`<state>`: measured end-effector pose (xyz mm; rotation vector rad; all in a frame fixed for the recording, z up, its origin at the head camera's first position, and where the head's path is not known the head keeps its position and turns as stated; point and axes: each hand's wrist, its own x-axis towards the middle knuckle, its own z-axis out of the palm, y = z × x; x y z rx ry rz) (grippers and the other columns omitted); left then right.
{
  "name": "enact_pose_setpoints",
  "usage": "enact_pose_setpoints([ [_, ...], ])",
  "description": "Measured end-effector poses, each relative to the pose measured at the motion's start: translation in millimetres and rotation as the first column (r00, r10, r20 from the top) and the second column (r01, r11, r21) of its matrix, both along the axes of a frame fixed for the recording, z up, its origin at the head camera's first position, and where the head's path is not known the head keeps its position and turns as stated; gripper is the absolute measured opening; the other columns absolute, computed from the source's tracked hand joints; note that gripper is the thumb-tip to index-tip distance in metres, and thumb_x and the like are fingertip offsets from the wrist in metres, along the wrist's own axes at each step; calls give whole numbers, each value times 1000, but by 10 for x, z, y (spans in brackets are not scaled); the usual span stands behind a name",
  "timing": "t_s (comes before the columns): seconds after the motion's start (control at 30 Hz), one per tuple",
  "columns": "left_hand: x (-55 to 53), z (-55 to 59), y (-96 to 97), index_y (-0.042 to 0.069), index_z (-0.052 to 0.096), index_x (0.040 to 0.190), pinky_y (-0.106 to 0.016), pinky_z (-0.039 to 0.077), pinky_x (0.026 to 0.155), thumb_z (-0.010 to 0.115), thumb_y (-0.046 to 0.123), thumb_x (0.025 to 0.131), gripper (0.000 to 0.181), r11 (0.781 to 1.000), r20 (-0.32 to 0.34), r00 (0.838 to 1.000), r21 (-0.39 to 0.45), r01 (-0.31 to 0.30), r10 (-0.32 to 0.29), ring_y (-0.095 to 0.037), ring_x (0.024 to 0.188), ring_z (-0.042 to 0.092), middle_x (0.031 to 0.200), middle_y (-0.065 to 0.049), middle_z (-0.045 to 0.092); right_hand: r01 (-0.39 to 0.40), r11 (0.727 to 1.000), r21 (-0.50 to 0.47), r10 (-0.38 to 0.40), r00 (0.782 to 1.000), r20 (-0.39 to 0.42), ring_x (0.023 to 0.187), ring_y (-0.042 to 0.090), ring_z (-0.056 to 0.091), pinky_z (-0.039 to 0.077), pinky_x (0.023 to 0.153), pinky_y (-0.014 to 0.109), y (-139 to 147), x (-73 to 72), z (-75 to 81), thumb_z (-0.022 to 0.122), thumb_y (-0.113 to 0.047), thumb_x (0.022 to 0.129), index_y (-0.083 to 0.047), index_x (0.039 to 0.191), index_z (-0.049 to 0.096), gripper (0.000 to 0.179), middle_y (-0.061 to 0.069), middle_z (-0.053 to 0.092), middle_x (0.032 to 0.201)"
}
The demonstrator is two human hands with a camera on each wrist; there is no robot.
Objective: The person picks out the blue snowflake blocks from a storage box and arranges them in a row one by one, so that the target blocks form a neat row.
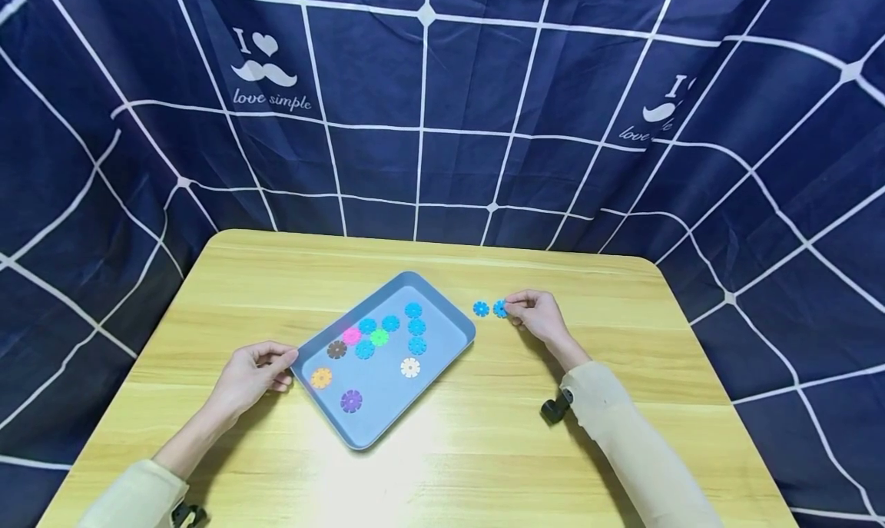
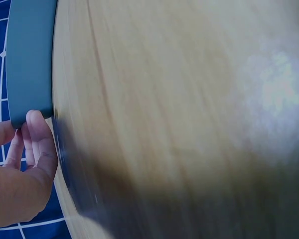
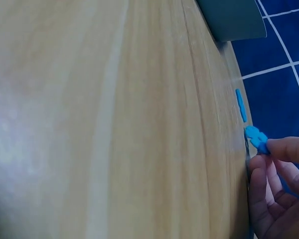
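A blue-grey rectangular tray (image 1: 387,393) lies turned at an angle on the table, with several notched plastic discs in it. Its left corner is pinched by my left hand (image 1: 257,374), thumb against the rim in the left wrist view. To the right of the tray, my right hand (image 1: 542,318) pinches a blue notched disc (image 1: 499,308) between thumb and fingers; the right wrist view shows this disc (image 3: 256,139) tilted at the fingertips. Beside it, a second blue disc (image 1: 481,309) lies flat on the table, between the held one and the tray.
Inside the tray are blue discs, a pink (image 1: 351,336), a green (image 1: 379,337), a brown (image 1: 336,350), an orange (image 1: 321,378), a purple (image 1: 351,402) and a cream disc (image 1: 410,367). The wooden table (image 1: 484,451) meets a dark blue checked curtain (image 1: 456,167) behind and at both sides.
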<state>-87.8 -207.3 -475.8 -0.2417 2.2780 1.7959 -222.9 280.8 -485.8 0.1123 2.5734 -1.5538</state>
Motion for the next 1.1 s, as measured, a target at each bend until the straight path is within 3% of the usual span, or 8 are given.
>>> enact_pose_setpoints([
  [0.23, 1, 9, -2, -17, 61, 131, -24, 67, 68, 63, 12, 107, 38, 1000, 9, 1000, -5, -2, 2, -7, 70, 69, 83, 2, 73, -7, 998, 55, 6, 1000, 15, 65, 9, 61, 55, 56, 20, -16, -29, 11, 71, -10, 100, 8, 117, 72, 25, -6, 68, 76],
  [1.1, -14, 12, -2, -17, 61, 130, -24, 67, 67, 63, 13, 107, 38, 1000, 9, 1000, 6, -5, 5, -7, 69, 69, 82, 2, 72, -17, 995, 98, 13, 999, 37, 63, 10, 61, 57, 56, 20, -18, -65, 32, 70, -14, 101, 5, 116, 72, 24, -4, 67, 76],
])
